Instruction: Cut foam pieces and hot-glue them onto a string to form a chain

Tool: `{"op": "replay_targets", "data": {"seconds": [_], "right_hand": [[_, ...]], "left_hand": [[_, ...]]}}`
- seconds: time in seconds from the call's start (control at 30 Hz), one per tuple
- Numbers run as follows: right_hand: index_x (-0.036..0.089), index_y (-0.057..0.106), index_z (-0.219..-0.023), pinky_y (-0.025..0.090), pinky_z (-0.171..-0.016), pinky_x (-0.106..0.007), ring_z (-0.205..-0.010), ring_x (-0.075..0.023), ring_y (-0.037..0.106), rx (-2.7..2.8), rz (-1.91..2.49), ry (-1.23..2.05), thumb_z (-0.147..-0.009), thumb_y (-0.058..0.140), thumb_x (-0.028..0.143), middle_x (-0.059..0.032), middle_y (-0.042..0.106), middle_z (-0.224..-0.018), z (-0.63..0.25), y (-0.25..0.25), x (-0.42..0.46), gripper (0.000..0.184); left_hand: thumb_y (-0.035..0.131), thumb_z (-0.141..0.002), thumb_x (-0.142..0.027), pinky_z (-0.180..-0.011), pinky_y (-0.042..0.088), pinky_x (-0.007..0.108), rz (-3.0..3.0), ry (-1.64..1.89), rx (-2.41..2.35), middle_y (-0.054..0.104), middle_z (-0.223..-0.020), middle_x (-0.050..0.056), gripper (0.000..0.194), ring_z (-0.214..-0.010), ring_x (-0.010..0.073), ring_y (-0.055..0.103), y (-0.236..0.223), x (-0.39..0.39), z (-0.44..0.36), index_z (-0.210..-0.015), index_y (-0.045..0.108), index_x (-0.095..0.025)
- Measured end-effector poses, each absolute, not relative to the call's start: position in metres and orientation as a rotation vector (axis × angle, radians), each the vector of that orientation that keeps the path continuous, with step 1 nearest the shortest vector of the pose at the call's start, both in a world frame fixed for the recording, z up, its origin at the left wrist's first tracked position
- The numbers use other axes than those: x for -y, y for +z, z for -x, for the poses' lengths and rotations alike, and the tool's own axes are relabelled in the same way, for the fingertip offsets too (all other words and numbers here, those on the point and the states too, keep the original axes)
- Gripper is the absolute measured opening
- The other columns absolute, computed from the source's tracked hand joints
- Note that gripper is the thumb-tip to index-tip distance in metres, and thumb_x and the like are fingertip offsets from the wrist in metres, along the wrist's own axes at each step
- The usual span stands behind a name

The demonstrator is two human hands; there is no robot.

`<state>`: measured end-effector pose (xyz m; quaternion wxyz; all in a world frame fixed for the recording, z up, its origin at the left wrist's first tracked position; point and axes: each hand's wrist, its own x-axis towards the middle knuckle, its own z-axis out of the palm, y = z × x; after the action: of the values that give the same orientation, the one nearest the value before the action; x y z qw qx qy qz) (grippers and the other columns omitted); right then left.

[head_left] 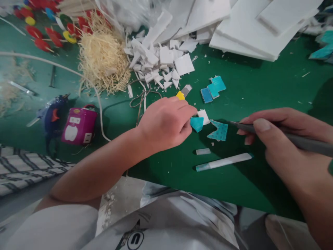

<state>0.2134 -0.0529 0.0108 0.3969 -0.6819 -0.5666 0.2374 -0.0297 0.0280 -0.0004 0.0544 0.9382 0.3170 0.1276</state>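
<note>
- While the right hand [275,135] closes firmly around a slim dark tool [299,140] at right of frame, its tip points towards the patterned teal piece [220,131], right of centre.
- Left hand [168,123], centre: fingers curled at the plain teal piece [197,124]; whether they pinch it cannot be told.
- Likeliest hazard: a loose piece skidding on the green tabletop [177,166] could let the tip slip towards the left fingers.
- Lesser hazard: the white pen [223,162], lower right of centre, might roll if knocked.
</note>
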Motion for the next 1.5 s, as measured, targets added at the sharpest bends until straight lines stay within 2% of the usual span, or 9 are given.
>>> {"op": "replay_targets", "data": {"seconds": [0.13,0.27,0.43,0.6,0.77,0.9,1.1,1.27,1.5], "right_hand": [[0.029,0.078,-0.084,0.053,-0.051,-0.028,-0.055,-0.0118,0.063,1.467,1.717,0.632,-0.093,0.071,0.044,-0.0004,0.075,-0.076,-0.211,0.012,0.055,0.018],[0.030,0.077,-0.084,0.053,-0.058,-0.032,-0.060,-0.0131,0.065,1.466,1.740,0.665,-0.095,0.067,0.049,-0.0008,0.076,-0.081,-0.204,0.013,0.059,0.024],[0.031,0.077,-0.084,0.051,-0.061,-0.033,-0.061,-0.0125,0.065,1.512,1.723,0.689,-0.095,0.067,0.048,0.0006,0.077,-0.083,-0.200,0.013,0.061,0.023],[0.030,0.078,-0.085,0.054,-0.059,-0.033,-0.059,-0.0141,0.066,1.521,1.708,0.693,-0.094,0.069,0.046,-0.0014,0.078,-0.083,-0.206,0.010,0.059,0.020],[0.031,0.078,-0.082,0.052,-0.043,-0.021,-0.044,-0.0108,0.063,1.606,1.389,0.998,-0.092,0.072,0.036,0.0045,0.072,-0.063,-0.214,0.002,0.056,0.013],[0.029,0.077,-0.081,0.047,-0.039,-0.020,-0.044,-0.0112,0.063,1.767,1.374,1.115,-0.094,0.068,0.036,0.0035,0.074,-0.065,-0.215,-0.002,0.055,0.017],[0.032,0.077,-0.088,0.061,-0.065,-0.027,-0.070,-0.0174,0.075,1.698,1.421,0.899,-0.092,0.071,0.042,0.0033,0.074,-0.068,-0.216,-0.004,0.053,0.013],[0.030,0.078,-0.086,0.056,-0.050,-0.025,-0.057,-0.0152,0.071,1.620,1.567,0.835,-0.089,0.074,0.044,0.0007,0.077,-0.077,-0.214,-0.004,0.051,0.015],[0.030,0.079,-0.082,0.056,-0.043,-0.024,-0.048,-0.0160,0.069,1.554,1.605,0.792,-0.084,0.078,0.045,0.0021,0.073,-0.063,-0.208,-0.002,0.047,0.016]], "left_hand": [[0.048,-0.082,-0.008,-0.072,0.049,0.033,-2.814,0.313,-1.034,0.073,-0.093,0.008,0.030,-0.085,0.0223,0.066,0.005,-0.025,0.029,-0.101,0.070,-0.016],[0.051,-0.083,-0.012,-0.066,0.044,0.034,-2.808,0.196,-0.989,0.072,-0.093,0.007,0.028,-0.084,0.0226,0.068,0.005,-0.020,0.027,-0.104,0.069,-0.015],[0.062,-0.093,-0.030,-0.065,0.039,0.035,-2.869,0.131,-0.940,0.070,-0.090,0.006,0.016,-0.082,0.0233,0.068,0.007,-0.018,0.027,-0.098,0.070,-0.016],[0.075,-0.088,-0.050,-0.066,0.037,0.035,-2.802,0.093,-0.921,0.070,-0.089,0.003,0.034,-0.082,0.0232,0.070,0.010,-0.020,0.028,-0.094,0.069,-0.017],[0.074,-0.090,-0.042,-0.067,0.034,0.034,-2.841,0.093,-0.921,0.070,-0.090,0.003,0.026,-0.082,0.0226,0.068,0.007,-0.019,0.026,-0.099,0.069,-0.018],[0.066,-0.096,-0.038,-0.067,0.033,0.034,-2.890,0.176,-0.947,0.068,-0.086,0.003,0.021,-0.078,0.0209,0.066,0.000,-0.017,0.023,-0.097,0.069,-0.018],[0.060,-0.100,-0.037,-0.067,0.034,0.034,-2.946,0.273,-0.983,0.068,-0.086,0.004,0.026,-0.080,0.0214,0.068,-0.005,-0.014,0.020,-0.111,0.068,-0.015],[0.060,-0.100,-0.039,-0.070,0.035,0.034,-2.919,0.222,-0.983,0.068,-0.088,0.003,0.028,-0.083,0.0212,0.069,-0.006,-0.015,0.019,-0.116,0.069,-0.017],[0.066,-0.096,-0.048,-0.070,0.039,0.036,-2.829,0.221,-0.935,0.069,-0.091,0.004,0.037,-0.083,0.0236,0.070,-0.008,-0.014,0.015,-0.115,0.072,-0.016]]}}
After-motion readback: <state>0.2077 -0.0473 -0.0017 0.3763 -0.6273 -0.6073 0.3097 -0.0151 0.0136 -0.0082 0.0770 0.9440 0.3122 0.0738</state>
